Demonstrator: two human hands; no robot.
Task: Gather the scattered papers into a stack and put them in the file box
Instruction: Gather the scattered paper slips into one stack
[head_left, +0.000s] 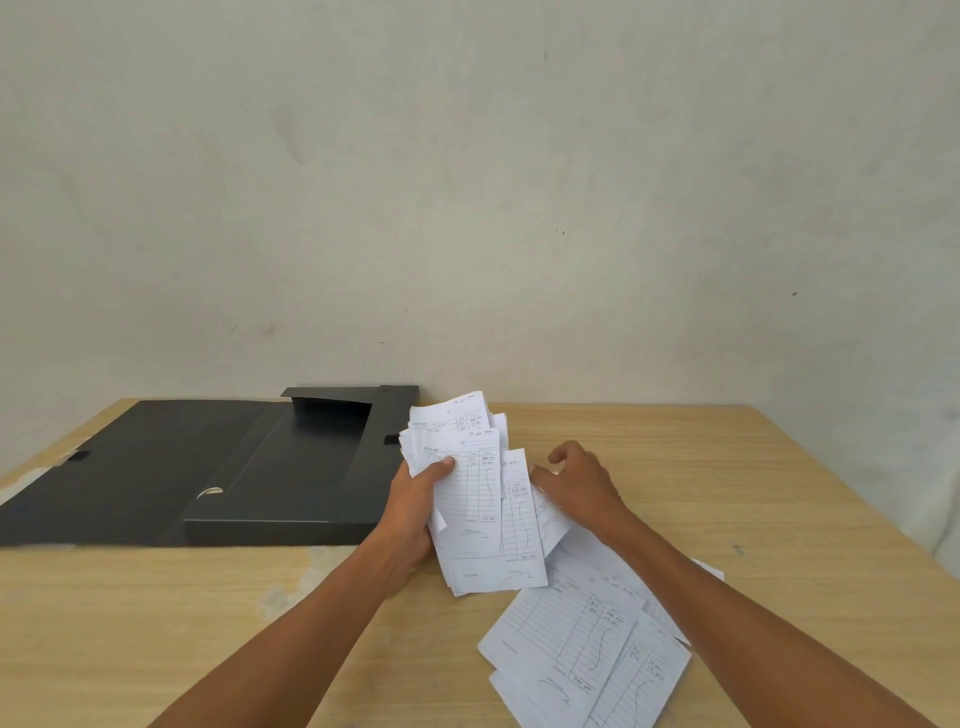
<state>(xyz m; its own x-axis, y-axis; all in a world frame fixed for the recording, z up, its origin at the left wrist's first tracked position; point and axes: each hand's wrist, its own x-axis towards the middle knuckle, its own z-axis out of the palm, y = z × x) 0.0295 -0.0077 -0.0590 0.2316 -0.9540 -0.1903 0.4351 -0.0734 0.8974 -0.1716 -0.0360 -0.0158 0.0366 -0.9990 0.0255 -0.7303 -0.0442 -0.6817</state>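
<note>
My left hand (415, 506) grips an uneven bunch of white ruled slips (475, 499), held above the wooden table (208, 623) just right of the file box. My right hand (582, 480) is at the bunch's right edge, fingers curled, touching the rightmost slip; whether it grips that slip is unclear. More white slips (582, 639) lie overlapped on the table below and to the right, partly under my right forearm. The black file box (291, 483) lies open at the left, lid flap (114, 462) folded out flat.
A pale plaster wall (467, 182) stands right behind the table. The table's right edge (857, 493) runs diagonally toward me. A black tab (392, 439) sticks out on the box's right wall, close to the held slips.
</note>
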